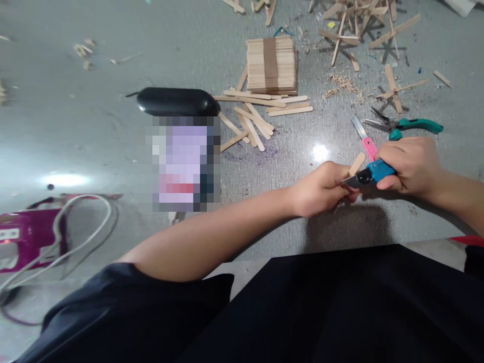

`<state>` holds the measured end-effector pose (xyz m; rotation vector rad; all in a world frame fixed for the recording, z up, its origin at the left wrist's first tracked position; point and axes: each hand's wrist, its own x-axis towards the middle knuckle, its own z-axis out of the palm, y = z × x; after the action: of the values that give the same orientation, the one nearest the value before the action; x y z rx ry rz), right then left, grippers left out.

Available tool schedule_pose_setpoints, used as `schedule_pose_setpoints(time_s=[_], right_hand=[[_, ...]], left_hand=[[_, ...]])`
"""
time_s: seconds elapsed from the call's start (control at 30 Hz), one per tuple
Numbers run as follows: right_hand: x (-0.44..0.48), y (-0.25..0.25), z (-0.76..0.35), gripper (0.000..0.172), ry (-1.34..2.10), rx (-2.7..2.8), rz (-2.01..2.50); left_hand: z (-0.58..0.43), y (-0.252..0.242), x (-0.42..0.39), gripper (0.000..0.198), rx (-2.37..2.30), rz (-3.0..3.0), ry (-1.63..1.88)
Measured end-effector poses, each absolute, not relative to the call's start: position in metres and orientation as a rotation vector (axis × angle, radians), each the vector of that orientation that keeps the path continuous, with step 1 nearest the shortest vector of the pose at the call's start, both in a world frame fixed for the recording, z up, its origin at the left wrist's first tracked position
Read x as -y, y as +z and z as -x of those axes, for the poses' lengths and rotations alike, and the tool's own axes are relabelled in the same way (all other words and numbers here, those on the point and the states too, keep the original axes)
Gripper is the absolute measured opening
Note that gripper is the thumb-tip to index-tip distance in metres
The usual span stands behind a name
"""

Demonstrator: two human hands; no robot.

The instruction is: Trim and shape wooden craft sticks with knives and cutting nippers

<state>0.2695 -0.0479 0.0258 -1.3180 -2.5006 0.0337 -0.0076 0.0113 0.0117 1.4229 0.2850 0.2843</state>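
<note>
Right of centre, my left hand (321,194) has a craft stick (357,163) pinched in its grip, while my right hand (410,165) is clenched around a blue knife (374,174).

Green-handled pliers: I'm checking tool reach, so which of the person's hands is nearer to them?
Right. The right hand, gripping a blue cutter, lies just on the near side of the green-handled pliers. The left hand, pinching a wooden stick, is farther off, lower left.

Lying on the grey floor (94,126) and touching it: a banded stack of craft sticks (271,65), loose craft sticks (251,121) just before it, a black case (177,102) beside those. Sitting at right: teal-handled pliers (406,124), a pink utility knife (366,143), wood shavings (342,83), stick crosses (393,88). Trailing at left: a white cable (75,237) over a magenta packet (26,237).
</note>
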Motion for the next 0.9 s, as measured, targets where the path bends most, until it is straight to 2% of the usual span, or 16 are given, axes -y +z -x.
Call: schedule_pose_setpoints(time_s=[0.13, 0.2, 0.43, 0.9], right_hand=[[0.045, 0.022, -0.27, 0.101, 0.044, 2.44, 1.374], [0.045, 0.022, -0.271, 0.099, 0.045, 2.439, 1.36], [0.048, 0.025, -0.273, 0.092, 0.079, 2.424, 1.222], [0.046, 0.024, -0.278, 0.099, 0.16, 2.481, 1.419]], left_hand=[[0.009, 0.005, -0.013, 0.059, -0.225, -1.3, 0.337], [0.009, 0.004, -0.013, 0.068, -0.216, -1.269, 0.325], [0.011, 0.008, -0.013, 0.07, -0.202, -1.217, 0.241], [0.012, 0.017, -0.015, 0.073, -0.224, -1.278, 0.256]])
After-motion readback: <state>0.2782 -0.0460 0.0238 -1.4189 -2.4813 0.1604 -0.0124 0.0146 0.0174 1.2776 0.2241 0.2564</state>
